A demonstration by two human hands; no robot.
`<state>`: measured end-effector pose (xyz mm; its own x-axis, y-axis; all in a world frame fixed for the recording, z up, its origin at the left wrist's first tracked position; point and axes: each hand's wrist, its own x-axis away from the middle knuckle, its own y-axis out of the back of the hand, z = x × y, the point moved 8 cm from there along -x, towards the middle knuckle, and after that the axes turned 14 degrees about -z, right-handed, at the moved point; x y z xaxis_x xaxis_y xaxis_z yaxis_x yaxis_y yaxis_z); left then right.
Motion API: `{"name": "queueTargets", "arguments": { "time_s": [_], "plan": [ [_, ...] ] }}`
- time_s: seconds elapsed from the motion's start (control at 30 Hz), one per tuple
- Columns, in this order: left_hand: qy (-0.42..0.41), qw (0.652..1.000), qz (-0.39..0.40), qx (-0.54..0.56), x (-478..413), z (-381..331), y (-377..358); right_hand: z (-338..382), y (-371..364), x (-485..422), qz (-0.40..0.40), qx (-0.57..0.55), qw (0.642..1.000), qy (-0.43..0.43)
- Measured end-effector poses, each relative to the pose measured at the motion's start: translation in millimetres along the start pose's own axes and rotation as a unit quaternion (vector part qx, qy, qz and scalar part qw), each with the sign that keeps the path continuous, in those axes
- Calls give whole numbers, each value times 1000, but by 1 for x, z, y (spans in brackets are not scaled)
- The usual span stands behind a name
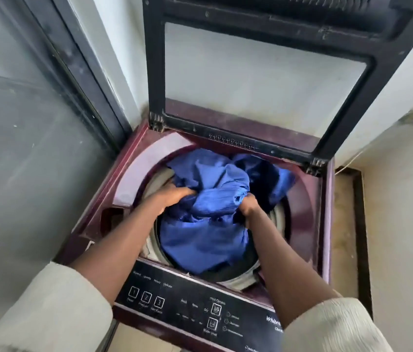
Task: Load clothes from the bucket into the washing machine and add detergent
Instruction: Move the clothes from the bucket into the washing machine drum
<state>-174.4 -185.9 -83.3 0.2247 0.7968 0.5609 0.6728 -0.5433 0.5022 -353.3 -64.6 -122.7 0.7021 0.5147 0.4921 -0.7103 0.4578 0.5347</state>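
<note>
Both hands grip the blue cloth bunched over the washing machine drum: left hand at 9 o'clock, right hand at 3, fingers closed into its folds. Best push it down evenly, tucking edges inside the rim.

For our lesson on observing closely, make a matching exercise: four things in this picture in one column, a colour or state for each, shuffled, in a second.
Things:
1. cloth
2. lid
3. washer
4. sleeves

Descriptions:
a. maroon
b. cream
c. blue
d. raised open

Pairs: 1-c, 2-d, 3-a, 4-b
</note>
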Motion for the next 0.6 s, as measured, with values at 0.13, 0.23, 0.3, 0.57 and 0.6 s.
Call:
{"name": "queueTargets", "arguments": {
  "time_s": [0.13, 0.23, 0.3, 0.57, 0.6],
  "plan": [
    [-91, 965, -9, -247, -18, 18, -19, -24, -11, 0, -10, 63, 998, 8],
    [-90, 947, 28, -308, -11, 24, -30, -36, -14, 6, 20, 136, 990, 10],
    [-113, 918, 19, -380, -6, 23, -34, -41, -11, 11, 35, 193, 981, 13],
    [-152, 800, 108, -570, 36, 16, -54, -33, 13, 35, 44, 246, 964, 89],
    [-168, 780, 79, -597, 43, 1, -53, -22, 26, 40, 41, 226, 968, 104]
  ]
}}
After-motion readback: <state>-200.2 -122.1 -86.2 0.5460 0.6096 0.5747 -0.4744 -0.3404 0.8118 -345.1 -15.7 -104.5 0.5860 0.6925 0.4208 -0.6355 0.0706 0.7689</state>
